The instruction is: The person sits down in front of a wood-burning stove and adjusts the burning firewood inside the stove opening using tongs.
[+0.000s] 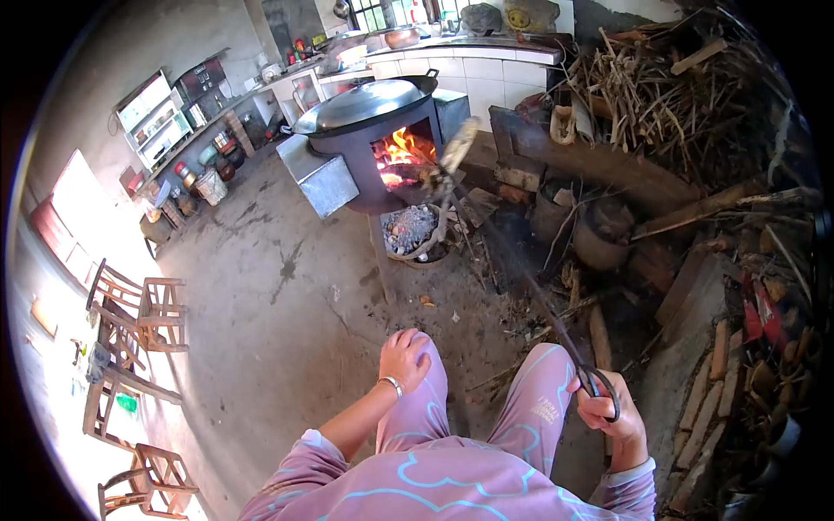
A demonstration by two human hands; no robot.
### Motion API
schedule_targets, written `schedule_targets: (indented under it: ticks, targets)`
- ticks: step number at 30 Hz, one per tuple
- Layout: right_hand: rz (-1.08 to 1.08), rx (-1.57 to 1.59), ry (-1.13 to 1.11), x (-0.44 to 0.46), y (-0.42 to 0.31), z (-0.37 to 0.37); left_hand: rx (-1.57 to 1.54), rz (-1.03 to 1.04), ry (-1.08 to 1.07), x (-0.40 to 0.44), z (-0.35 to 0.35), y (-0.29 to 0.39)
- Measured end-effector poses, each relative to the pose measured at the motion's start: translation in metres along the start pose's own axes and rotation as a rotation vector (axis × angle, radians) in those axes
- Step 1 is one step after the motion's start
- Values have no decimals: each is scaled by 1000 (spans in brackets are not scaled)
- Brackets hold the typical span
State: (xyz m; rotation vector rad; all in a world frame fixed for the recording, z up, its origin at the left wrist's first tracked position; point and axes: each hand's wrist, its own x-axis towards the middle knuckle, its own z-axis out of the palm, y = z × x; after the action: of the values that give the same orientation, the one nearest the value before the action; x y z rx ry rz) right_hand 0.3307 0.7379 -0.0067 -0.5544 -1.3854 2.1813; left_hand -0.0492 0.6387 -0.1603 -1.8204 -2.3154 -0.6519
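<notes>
My right hand is closed round the looped handle of long dark metal fire tongs. The tongs reach forward to the mouth of a round metal wood stove; where their tips end is hard to make out. A piece of firewood sticks out of the opening, close to the far end of the tongs. Flames burn inside. My left hand, with a bracelet at the wrist, lies over my left knee and holds nothing. A large lidded wok sits on top of the stove.
Beneath the fire is a container of ash and embers. Piled sticks and stacked split wood fill the right side. Wooden chairs stand at left on the concrete floor. A tiled counter runs behind the stove.
</notes>
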Motion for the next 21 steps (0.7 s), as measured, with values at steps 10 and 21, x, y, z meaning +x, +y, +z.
schedule_targets:
  ticks: [10,21]
  targets:
    - [46,-192,-187,81,-13,14,-9,-13,15,0,-2,-1]
    - [90,-309,-127,169,-46,14,-18,-11,28,0,-1,-6]
